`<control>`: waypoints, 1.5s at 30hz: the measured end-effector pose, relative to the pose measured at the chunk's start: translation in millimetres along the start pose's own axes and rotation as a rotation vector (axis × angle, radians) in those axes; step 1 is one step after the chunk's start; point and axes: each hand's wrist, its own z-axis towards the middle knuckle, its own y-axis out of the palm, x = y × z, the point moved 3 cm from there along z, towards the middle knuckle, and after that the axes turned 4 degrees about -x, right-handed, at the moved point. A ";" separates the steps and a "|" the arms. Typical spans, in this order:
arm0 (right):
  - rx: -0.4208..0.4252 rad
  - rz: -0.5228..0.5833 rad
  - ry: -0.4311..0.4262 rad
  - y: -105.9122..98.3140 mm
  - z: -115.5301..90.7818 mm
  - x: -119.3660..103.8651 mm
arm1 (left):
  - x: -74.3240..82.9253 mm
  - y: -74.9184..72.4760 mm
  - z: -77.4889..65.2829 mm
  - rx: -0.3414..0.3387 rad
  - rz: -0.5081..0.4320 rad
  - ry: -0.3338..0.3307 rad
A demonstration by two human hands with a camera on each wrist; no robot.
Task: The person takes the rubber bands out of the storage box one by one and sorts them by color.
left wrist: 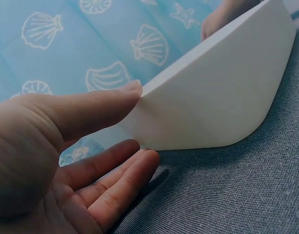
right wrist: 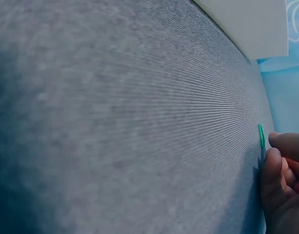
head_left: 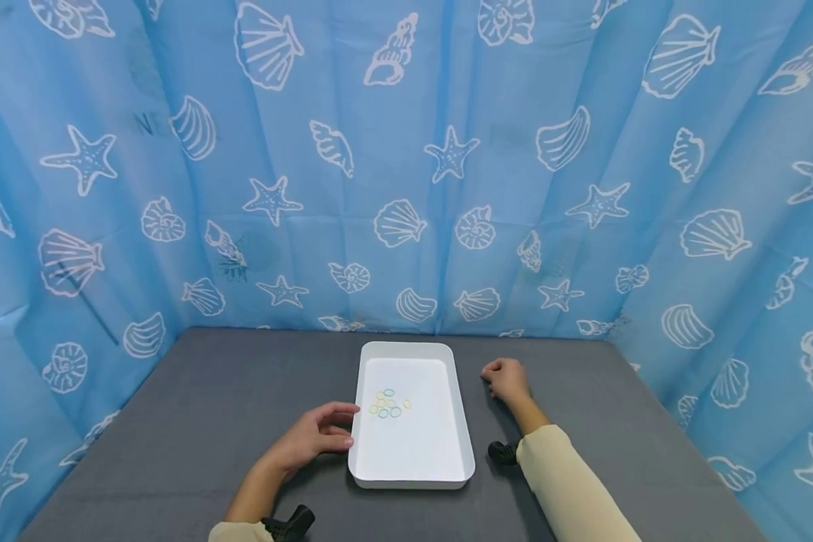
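A shallow white tray (head_left: 413, 459) stands on the grey cloth. Inside it, left of the middle, lie several thin rubber bands (head_left: 396, 412) in yellow, green and blue. My left hand (head_left: 315, 436) is at the tray's left side, its fairly straight fingers touching the rim and wall; the left wrist view has the tray wall (left wrist: 203, 107) right at the fingertips. Right of the tray, my right hand (head_left: 508, 380) is low over the cloth with fingers curled. Its thumb and finger pinch a small green rubber band (right wrist: 261, 136), seen edge-on in the right wrist view.
The grey cloth-covered table (head_left: 230, 406) runs back to a blue curtain (head_left: 352, 188) with white shells and starfish. A dark wrist device (head_left: 503, 453) shows beside the right sleeve, and another (head_left: 291, 523) at the left wrist.
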 end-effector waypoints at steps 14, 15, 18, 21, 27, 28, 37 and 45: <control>-0.028 0.022 -0.008 -4.1 0.9 -2.2 | 0.6 -0.6 0.5 0.015 0.011 -0.006; -0.025 0.032 -0.010 -4.4 0.6 -2.7 | 0.7 -0.6 0.2 0.015 0.011 -0.002; -0.017 0.052 -0.022 -5.7 -0.8 -4.8 | 0.4 -1.1 -0.4 0.017 0.020 0.002; 0.000 0.057 -0.033 -7.2 -2.4 -7.7 | 0.0 -1.6 -0.8 0.020 0.024 -0.001; 0.006 0.004 -0.108 -7.1 -6.9 -19.9 | -1.5 -2.4 -1.3 0.021 0.029 -0.002; 0.004 -0.003 -0.117 -6.6 -7.2 -22.4 | -1.5 -2.4 -1.4 0.020 0.029 -0.002; -0.012 0.039 -0.135 -2.2 -7.0 -47.8 | -1.4 -1.1 -2.0 0.015 0.018 -0.001; -0.065 0.091 -0.113 5.1 -10.0 -71.5 | -3.0 0.0 0.2 0.022 0.016 -0.003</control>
